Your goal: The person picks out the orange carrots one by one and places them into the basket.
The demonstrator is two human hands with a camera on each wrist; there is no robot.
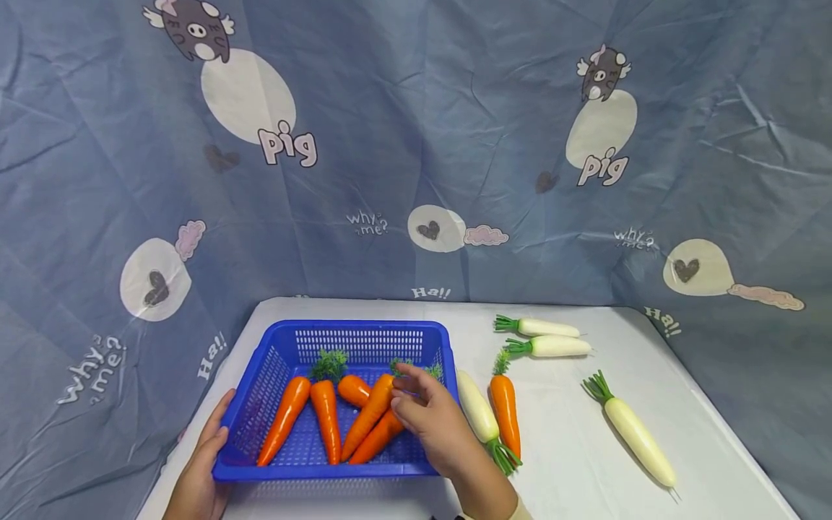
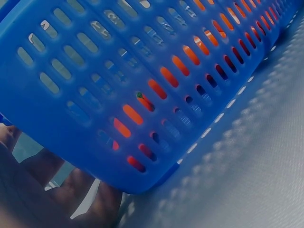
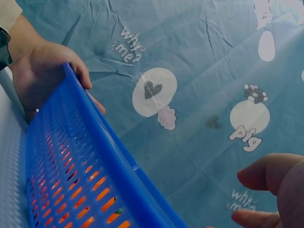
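A blue plastic basket with slotted walls holds several orange carrots, some with green leafy tops. My left hand grips the basket at its near left side, fingers at the rim; the left wrist view shows fingers by the basket's corner. Over the basket's right part is my right hand, its fingers loosely bent above the carrots and hiding part of them. In the right wrist view, the right hand's thumb and a finger stand apart with nothing visible between them.
Just right of the basket lie a white radish and a carrot, side by side. Two more white radishes lie farther back, and another radish lies at the right. A patterned blue-grey cloth hangs around the white table.
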